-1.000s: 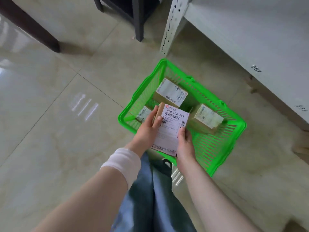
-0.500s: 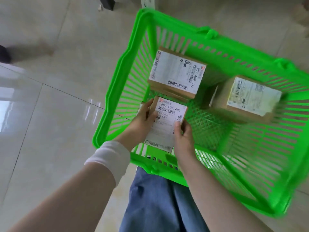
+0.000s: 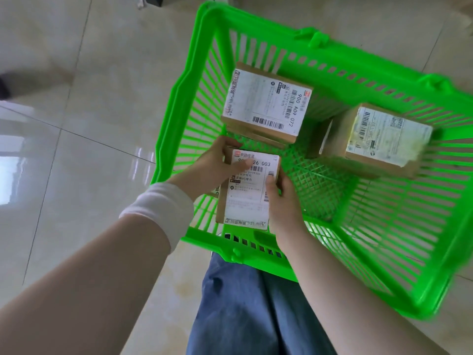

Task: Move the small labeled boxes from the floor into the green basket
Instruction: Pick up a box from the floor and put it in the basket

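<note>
Left grip: my left hand (image 3: pixel 212 167) grasps the box in my hands (image 3: pixel 249 190) along its left edge; the thumb lies across the label near the top, over part of the printed number; a white wristband (image 3: pixel 158 211) sits on that wrist.
Right grip: my right hand (image 3: pixel 282 201) grasps the same box along its right edge, thumb pressed on the label beside a small barcode.
Box in my hands: brown cardboard with a white shipping label facing up; it is inside the green basket (image 3: pixel 194 80), at the near left corner, just above the near wall; whether it touches the mesh bottom I cannot tell.
Second box (image 3: pixel 266 103): inside the basket at the far left, label up, reading 900 A09 072; just beyond the box I hold.
Third box (image 3: pixel 376 139): inside the basket at the right, tilted, its label partly blurred.
Basket: slotted walls, open mesh bottom; it stands on the pale tiled floor (image 3: pixel 76 124).
Jeans (image 3: pixel 245 308): blue, at the near edge below the basket.
</note>
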Demonstrator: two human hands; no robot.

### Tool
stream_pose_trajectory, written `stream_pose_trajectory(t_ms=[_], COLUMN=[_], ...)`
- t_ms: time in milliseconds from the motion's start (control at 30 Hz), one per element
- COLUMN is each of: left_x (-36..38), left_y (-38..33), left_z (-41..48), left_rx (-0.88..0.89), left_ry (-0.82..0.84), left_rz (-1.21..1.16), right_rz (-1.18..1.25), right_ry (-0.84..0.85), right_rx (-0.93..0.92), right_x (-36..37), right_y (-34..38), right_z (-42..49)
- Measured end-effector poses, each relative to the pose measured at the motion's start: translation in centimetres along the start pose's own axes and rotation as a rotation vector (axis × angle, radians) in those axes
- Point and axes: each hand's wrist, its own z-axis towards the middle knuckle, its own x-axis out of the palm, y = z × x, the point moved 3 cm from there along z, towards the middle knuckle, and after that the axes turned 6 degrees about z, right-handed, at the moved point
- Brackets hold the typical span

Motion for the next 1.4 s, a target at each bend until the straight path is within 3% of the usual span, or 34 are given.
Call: stream_pose_trajectory(t_ms=[233,500,567,667,867,1233,1400], left_x=[-0.9,0.1,0.2,-0.1,-0.4,-0.5,-0.8], left_y=[-0.2,0.9,1.3,1.9,2.6,3.7,0.9], left_z=[-0.9,-3.5,-3.9,-4.5,-4.7,-4.3,-7.5], left_rx=[-0.02,-0.132,-0.148,-0.167,-0.22,-0.303,-0.357], left_ry=[0.044,-0.004,-0.073,-0.142,-0.165,-0.165,-0.272], left_rz=[-0.164,-0.405,-0.297,0.059,0.239,0.246,0.16], right_rz=[-0.07,-0.046,-0.111,-0.196,-0.273,-0.211,-0.174], right_ry=[0.126,0.242,0.231,0.159,0.067,0.103,0.032], right_rx=[-0.03,0.156,0.147,0.113,0.122,0.156,0.125], right_x=[-1.5,-4.3,-4.6,-4.5,-2.0,-0.3,-1.3], right_y=[1.5,1.3,1.8,2.3,1.1,0.0,2.8], right_z=[-0.6,-1.3,-1.1,-0.3,0.8,1.1,-2.5])
